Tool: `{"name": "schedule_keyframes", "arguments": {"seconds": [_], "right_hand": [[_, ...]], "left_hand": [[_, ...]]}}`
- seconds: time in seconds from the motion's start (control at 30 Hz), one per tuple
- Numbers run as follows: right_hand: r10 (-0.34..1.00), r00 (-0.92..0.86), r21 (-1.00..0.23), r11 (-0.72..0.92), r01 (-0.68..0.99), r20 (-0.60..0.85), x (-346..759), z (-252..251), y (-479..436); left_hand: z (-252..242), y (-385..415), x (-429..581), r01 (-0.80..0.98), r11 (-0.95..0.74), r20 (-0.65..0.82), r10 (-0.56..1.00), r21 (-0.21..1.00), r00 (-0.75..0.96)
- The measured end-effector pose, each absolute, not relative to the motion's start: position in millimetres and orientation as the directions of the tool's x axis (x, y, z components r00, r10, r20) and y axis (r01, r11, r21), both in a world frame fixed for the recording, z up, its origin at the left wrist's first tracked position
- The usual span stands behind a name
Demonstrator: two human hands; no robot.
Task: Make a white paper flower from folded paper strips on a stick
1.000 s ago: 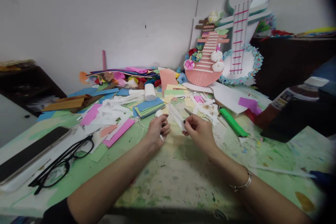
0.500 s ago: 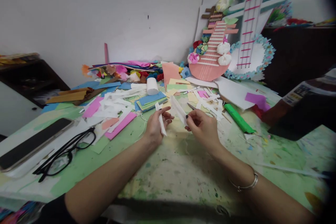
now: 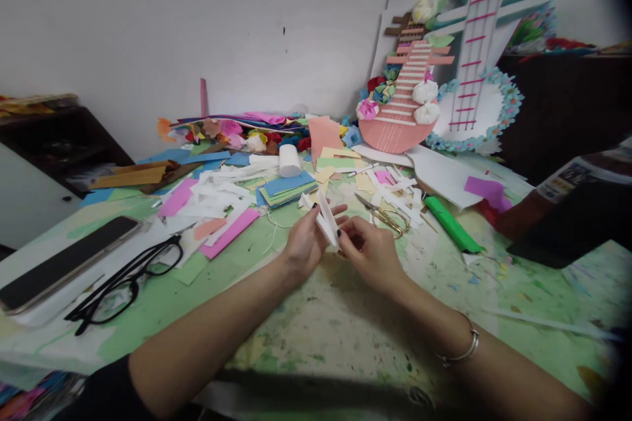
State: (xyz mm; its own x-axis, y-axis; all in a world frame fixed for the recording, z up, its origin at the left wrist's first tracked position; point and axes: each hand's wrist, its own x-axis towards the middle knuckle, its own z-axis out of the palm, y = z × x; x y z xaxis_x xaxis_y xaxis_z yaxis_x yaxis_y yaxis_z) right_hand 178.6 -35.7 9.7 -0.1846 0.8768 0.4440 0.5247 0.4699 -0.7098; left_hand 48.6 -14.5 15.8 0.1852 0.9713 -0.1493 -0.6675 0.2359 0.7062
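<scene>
My left hand [image 3: 306, 243] and my right hand [image 3: 370, 253] meet at the middle of a green paint-stained table [image 3: 306, 322]. Both pinch the same white paper strips [image 3: 323, 214], which stand up between the fingertips. The left thumb and fingers close on the strips from the left, the right fingertips from the right. A silver bracelet [image 3: 461, 352] circles my right wrist. Gold-handled scissors [image 3: 388, 217] lie just beyond my right hand.
Black glasses [image 3: 123, 286] and a dark phone [image 3: 64, 263] lie at the left. Coloured paper scraps [image 3: 217, 200], a stack of paper squares [image 3: 286, 187] and a white roll [image 3: 289, 160] fill the back. A green cutter [image 3: 451, 225], a brown bottle [image 3: 557, 194] and paper guitars [image 3: 409, 105] stand at the right.
My two hands have come together: each held its own white strip apart before, and now the strips sit side by side, pinched by both hands. The view shifted slightly.
</scene>
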Motion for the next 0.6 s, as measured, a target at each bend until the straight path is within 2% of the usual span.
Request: {"name": "schedule_keyframes", "arguments": {"seconds": [0.2,0.37,0.6], "right_hand": [[0.898,-0.200,-0.747,0.437,0.500,0.392,178.7,8.7,-35.7],[0.883,-0.243,-0.739,0.469,0.484,0.401,177.8,7.5,-35.0],[0.899,-0.257,-0.756,0.437,0.487,0.354,176.5,6.1,-35.2]], "left_hand": [[16.4,-15.5,47.2,-0.641,0.229,-0.131,0.971,0.732,0.197],[11.2,-14.9,47.4,-0.597,0.218,-0.153,0.975,0.772,0.159],[8.0,-15.1,44.5,-0.486,0.139,-0.081,0.987,0.863,0.139]]}}
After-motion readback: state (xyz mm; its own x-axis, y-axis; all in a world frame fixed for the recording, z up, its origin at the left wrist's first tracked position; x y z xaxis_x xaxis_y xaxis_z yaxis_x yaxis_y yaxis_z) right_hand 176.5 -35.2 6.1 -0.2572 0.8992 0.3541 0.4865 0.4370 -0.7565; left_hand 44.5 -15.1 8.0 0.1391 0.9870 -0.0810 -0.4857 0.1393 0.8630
